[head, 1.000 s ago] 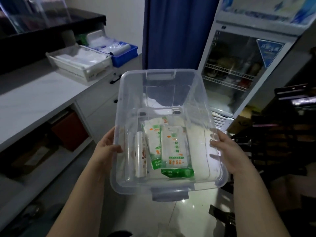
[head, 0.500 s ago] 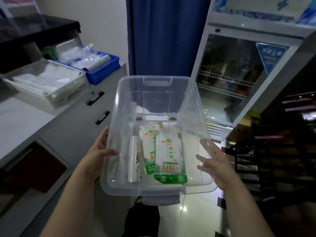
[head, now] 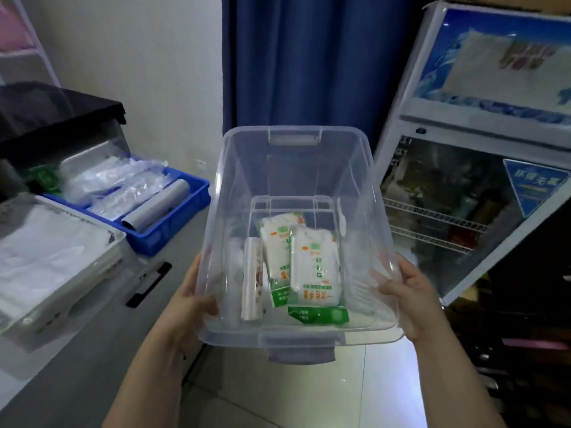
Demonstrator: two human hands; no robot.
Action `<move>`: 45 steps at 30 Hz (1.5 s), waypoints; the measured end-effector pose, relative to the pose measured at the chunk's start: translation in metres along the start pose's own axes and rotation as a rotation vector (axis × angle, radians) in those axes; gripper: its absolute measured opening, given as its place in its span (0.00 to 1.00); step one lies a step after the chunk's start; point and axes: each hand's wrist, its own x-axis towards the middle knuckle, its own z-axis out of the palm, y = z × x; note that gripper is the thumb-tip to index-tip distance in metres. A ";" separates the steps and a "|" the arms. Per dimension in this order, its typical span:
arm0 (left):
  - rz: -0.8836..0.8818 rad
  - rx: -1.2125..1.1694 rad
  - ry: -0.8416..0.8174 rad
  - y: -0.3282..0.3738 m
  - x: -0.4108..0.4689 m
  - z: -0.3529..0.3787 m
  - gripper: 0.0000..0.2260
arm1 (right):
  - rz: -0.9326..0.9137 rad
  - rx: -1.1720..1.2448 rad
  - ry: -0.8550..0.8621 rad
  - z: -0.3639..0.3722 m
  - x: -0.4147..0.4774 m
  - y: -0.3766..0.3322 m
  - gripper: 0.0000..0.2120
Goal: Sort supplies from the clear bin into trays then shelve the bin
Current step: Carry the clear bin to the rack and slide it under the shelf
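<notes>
I carry a clear plastic bin (head: pixel 296 156) in the air in front of me. My left hand (head: pixel 188 301) grips its left wall with the thumb over the rim. My right hand (head: pixel 411 301) grips the right wall the same way. On the bin's floor lie two white packets with green print (head: pixel 312 267) and a slim clear-wrapped roll (head: pixel 251 279). To the left, on the counter, stand a white tray (head: pixel 77 273) of flat white bags and a blue tray (head: pixel 173 223) of clear-wrapped supplies.
A white counter with drawers (head: pixel 102 329) runs along the left. A dark blue curtain (head: pixel 309 57) hangs straight ahead. A glass-door fridge (head: pixel 457 211) stands on the right, with dark furniture (head: pixel 531 319) beside it. Pale floor tiles (head: pixel 355 396) show below the bin.
I have walked forward with the bin. The white and blue trays have come closer on the left, and the bin sits higher in view. Both hands keep their grip.
</notes>
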 end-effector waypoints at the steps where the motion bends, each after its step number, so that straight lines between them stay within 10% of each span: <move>1: -0.004 -0.026 0.016 0.003 0.016 0.000 0.44 | 0.010 0.020 0.028 0.004 0.020 -0.002 0.29; 21: 0.110 -0.120 0.396 0.097 0.347 0.050 0.42 | 0.108 -0.021 -0.352 0.076 0.458 -0.058 0.38; 45: 0.175 -0.210 0.836 0.244 0.609 -0.151 0.45 | 0.161 -0.167 -0.747 0.440 0.800 -0.065 0.39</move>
